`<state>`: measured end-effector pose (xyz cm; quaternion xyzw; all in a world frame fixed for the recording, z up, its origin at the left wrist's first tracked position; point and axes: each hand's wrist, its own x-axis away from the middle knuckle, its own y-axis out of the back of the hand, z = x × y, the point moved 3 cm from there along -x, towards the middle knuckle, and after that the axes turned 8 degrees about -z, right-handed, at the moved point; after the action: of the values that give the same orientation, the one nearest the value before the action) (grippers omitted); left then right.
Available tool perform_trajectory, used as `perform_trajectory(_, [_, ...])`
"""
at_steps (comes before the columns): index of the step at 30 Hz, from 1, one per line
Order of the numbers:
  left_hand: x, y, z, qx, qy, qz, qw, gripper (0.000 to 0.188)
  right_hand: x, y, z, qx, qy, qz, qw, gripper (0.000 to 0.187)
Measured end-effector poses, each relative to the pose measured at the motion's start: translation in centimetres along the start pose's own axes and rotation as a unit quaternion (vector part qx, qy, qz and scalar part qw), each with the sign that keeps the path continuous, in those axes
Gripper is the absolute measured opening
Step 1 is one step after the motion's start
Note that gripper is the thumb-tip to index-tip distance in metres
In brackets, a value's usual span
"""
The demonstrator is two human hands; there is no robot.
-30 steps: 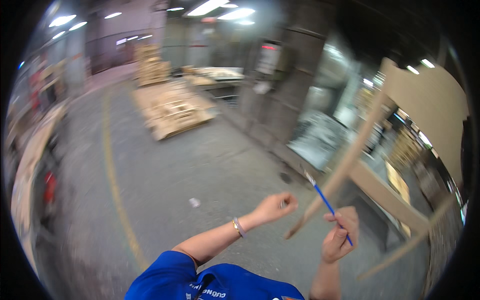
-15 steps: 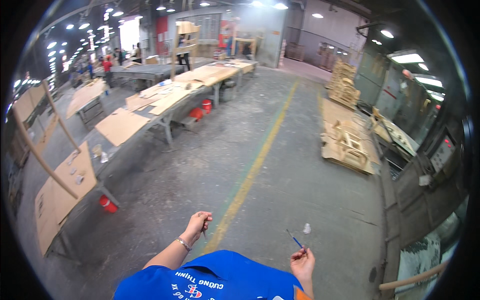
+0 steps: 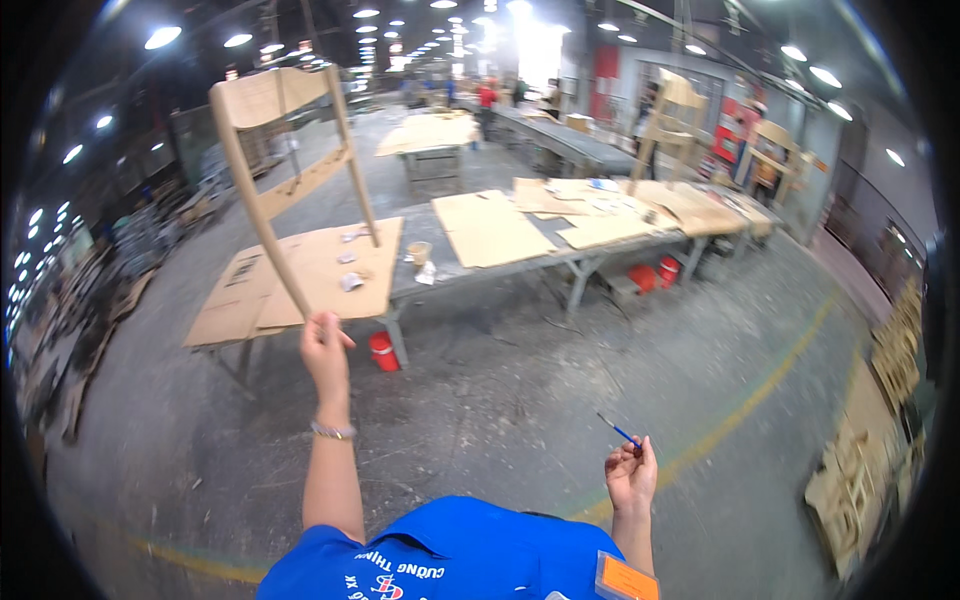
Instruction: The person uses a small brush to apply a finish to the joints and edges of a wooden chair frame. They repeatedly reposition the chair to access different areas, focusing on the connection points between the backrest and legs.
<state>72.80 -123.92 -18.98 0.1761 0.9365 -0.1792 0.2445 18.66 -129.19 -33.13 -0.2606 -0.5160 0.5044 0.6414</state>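
Observation:
My left hand (image 3: 326, 350) reaches out to the lower end of a long leg of a hanging wooden chair-back frame (image 3: 245, 175). Its fingers are curled closed and overlap the leg's tip in view; whether they grip the wood or something small is hidden. Low on the right, my right hand (image 3: 631, 475) pinches a thin paintbrush (image 3: 624, 434) with a blue handle, its dark tip pointing up and left. Beneath the frame, a table covered with cardboard (image 3: 300, 275) bears crumpled white scraps (image 3: 351, 282). A tan cup (image 3: 420, 253) stands beside them.
A long table with cardboard sheets (image 3: 490, 230) runs to the far right, another wooden frame (image 3: 672, 120) above it. Red buckets (image 3: 384, 351) sit beneath. Wooden parts (image 3: 850, 490) lie on cardboard at right. People (image 3: 487, 105) stand in the distance.
My view has swung left, bringing the hanging frame closer. My left hand has extended forward to the frame's leg; the thin stick it held no longer shows. My right hand still holds the paintbrush.

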Motion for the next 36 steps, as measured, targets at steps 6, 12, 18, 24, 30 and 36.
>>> perform_trajectory(6, [-22.3,4.0,5.4,-0.096,-0.068,-0.205,0.972,0.039,-13.4,-3.7,-3.8,0.047,-0.087,-0.066,0.993,0.023])
perform_trajectory(12, [-27.5,0.9,9.3,-0.176,-0.095,-0.128,0.971,0.046,-31.4,-6.1,-1.8,0.065,-0.005,-0.066,0.996,0.024])
perform_trajectory(18, [-22.3,-6.8,7.2,-0.185,-0.102,-0.123,0.970,0.029,-43.1,-22.6,-5.2,0.200,0.085,-0.004,0.976,0.036])
perform_trajectory(24, [-20.3,-19.4,6.8,-0.101,-0.030,0.075,0.992,0.059,-44.1,-45.3,-15.1,0.199,0.045,0.212,0.956,0.031])
perform_trajectory(30, [-22.2,-29.5,7.7,-0.078,-0.046,0.230,0.969,0.038,-36.1,-55.3,-22.5,0.084,0.075,0.432,0.895,0.024])
perform_trajectory(36, [-29.2,-31.3,4.2,-0.205,-0.367,0.095,0.902,0.040,-31.5,-62.4,-23.2,-0.048,0.299,0.505,0.808,0.027])
